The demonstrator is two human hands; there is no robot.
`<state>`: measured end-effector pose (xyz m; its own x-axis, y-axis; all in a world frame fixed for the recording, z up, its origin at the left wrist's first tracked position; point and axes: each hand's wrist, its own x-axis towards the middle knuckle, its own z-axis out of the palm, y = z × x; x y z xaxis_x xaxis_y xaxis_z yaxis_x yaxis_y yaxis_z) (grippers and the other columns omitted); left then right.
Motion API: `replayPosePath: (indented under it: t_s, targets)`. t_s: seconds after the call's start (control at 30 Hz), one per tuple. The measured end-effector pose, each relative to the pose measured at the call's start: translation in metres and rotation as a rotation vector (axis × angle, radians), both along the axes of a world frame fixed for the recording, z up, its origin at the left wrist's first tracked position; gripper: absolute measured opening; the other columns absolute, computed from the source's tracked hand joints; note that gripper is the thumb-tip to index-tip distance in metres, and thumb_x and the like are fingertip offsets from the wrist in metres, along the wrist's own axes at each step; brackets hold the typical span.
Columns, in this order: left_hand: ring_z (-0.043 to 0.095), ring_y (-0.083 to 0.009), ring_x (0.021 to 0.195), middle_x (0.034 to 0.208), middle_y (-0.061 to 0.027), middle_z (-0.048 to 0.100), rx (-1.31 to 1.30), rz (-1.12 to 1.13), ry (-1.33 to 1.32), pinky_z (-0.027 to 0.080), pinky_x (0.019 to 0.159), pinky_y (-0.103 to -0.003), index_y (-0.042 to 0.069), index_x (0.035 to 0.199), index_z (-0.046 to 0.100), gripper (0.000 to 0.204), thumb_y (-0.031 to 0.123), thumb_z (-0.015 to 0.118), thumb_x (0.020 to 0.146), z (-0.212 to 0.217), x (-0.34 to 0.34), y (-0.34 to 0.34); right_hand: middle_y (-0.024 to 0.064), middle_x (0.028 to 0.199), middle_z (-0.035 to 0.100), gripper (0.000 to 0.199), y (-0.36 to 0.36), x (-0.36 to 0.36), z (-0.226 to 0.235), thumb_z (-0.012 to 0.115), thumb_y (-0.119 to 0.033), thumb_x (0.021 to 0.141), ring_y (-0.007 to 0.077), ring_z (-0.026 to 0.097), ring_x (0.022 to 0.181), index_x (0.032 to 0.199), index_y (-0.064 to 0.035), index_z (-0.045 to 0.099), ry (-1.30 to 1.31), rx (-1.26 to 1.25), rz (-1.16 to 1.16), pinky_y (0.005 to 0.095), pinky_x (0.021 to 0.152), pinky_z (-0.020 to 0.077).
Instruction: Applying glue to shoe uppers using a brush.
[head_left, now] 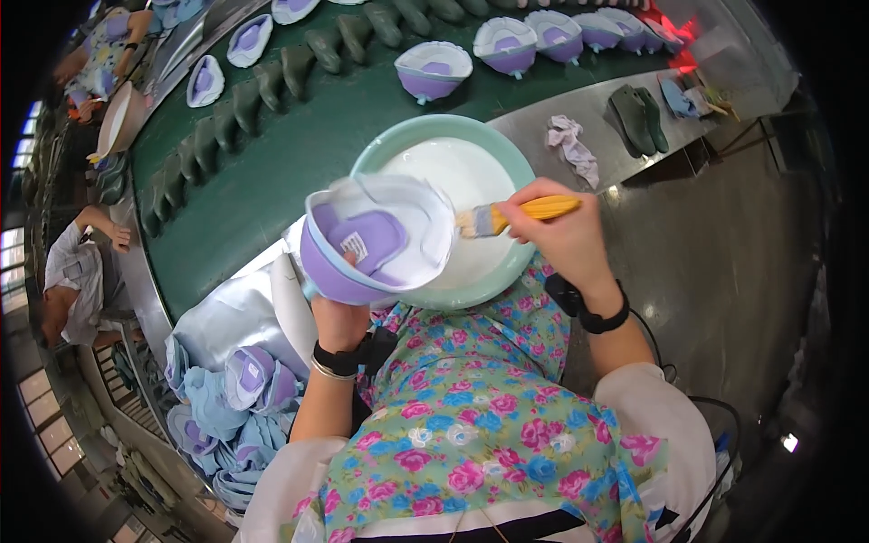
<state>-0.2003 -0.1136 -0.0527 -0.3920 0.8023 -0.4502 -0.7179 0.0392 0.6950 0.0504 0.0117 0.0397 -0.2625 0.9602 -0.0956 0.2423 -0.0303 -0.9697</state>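
In my left hand (340, 319) is a purple shoe upper (373, 237), tilted with its opening facing up, my thumb inside beside a small white label. A wet-looking white coat covers its rim and inner edge. My right hand (572, 242) grips a paintbrush (543, 209) by its yellow handle, and the bristles touch or nearly touch the upper's right edge. Beneath both hands stands a pale green basin (523, 172) of white liquid (442, 161). The upper hides the basin's left part.
Rows of dark green shoe lasts (294, 72) and several white-edged uppers (434, 72) lie on a green belt (281, 154). A pile of blue and purple uppers (217, 403) sits at lower left. A crumpled cloth (573, 149) and lasts (631, 122) lie right. Other people (77, 271) are at left.
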Motion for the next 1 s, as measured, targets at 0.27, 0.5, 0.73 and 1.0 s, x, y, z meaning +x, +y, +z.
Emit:
replayPosePath:
  t_s: [0.27,0.5,0.73,1.0]
  targets:
    - [0.057,-0.0215,0.111,0.122,-0.0135,0.057,0.328,-0.618,-0.351,0.049,0.096,-0.039,0.003,0.121,0.052,0.034,0.012,0.052,0.088,0.025,0.016,0.013,0.0059,0.086,0.070,0.016,0.013,-0.033,0.055,0.072,-0.004,0.079,0.0099,0.064,0.079,0.095,-0.0013,0.070,0.204,0.303,0.669,0.0238,0.070,0.0505]
    - [0.054,-0.0176,0.048,0.077,-0.0086,0.060,-0.160,-0.858,-0.512,0.027,0.028,-0.024,-0.001,0.113,0.055,0.034,0.019,0.049,0.086,0.001,0.030,0.017,0.0067,0.084,0.069,0.014,0.033,-0.017,0.026,0.068,-0.004,0.082,0.0102,0.065,0.074,0.095,0.0012,0.069,0.037,0.172,0.510,0.0223,0.067,0.0507]
    - [0.058,-0.0214,0.105,0.114,-0.0088,0.061,-0.050,-0.541,-0.209,0.049,0.091,-0.040,0.003,0.115,0.058,0.026,0.017,0.051,0.093,0.022,-0.048,0.061,0.0076,0.067,0.064,0.016,0.001,0.031,0.020,0.064,-0.012,0.087,0.0089,0.059,0.053,0.079,0.0018,0.063,0.101,-0.244,-0.042,0.0215,0.047,0.0466]
    - [0.057,-0.0261,0.107,0.125,-0.0093,0.053,0.073,-0.380,0.251,0.049,0.091,-0.040,0.015,0.133,0.032,0.042,0.021,0.051,0.096,-0.098,-0.127,0.226,0.0106,0.068,0.063,0.017,0.005,0.021,0.001,0.060,-0.011,0.091,0.0117,0.060,0.053,0.082,0.0032,0.059,0.192,-0.151,-0.240,0.0224,0.046,0.0474]
